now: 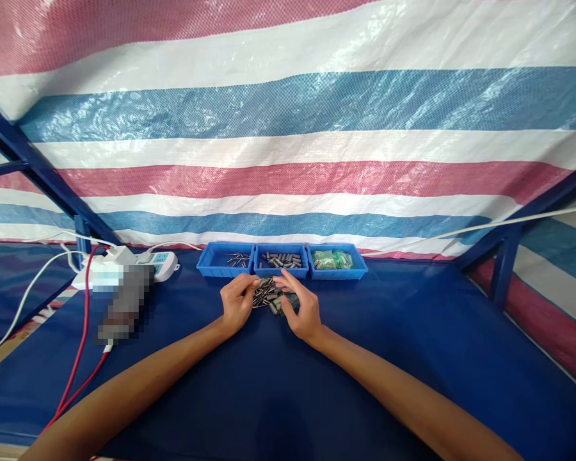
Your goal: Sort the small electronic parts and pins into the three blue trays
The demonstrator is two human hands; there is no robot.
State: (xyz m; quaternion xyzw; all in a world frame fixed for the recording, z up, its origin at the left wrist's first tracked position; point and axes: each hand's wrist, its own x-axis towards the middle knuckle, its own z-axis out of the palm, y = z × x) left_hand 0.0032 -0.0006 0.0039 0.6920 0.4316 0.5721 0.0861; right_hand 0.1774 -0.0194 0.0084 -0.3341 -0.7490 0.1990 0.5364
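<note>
A mixed pile of small dark metal pins and short grey cylinders (265, 294) lies on the blue tabletop between my hands. My left hand (236, 306) is at the pile's left side, thumb and forefinger pinched together; what is between the fingertips is too small to make out. On the other side, my right hand (307, 314) curves around the pile with thumb and fingers apart, fingertips at the pieces. Just behind stand three blue bins: the left bin (221, 272) holds thin pins, the middle bin (282, 273) short cylinders, the right bin (338, 274) green-and-clear packets.
At the left sit a white power strip (166, 266) with plugs and a blurred dark object (127, 304) on a red cable (84, 339). Blue metal frame bars (502, 272) rise at both sides. A striped plastic sheet (288, 150) hangs behind the table.
</note>
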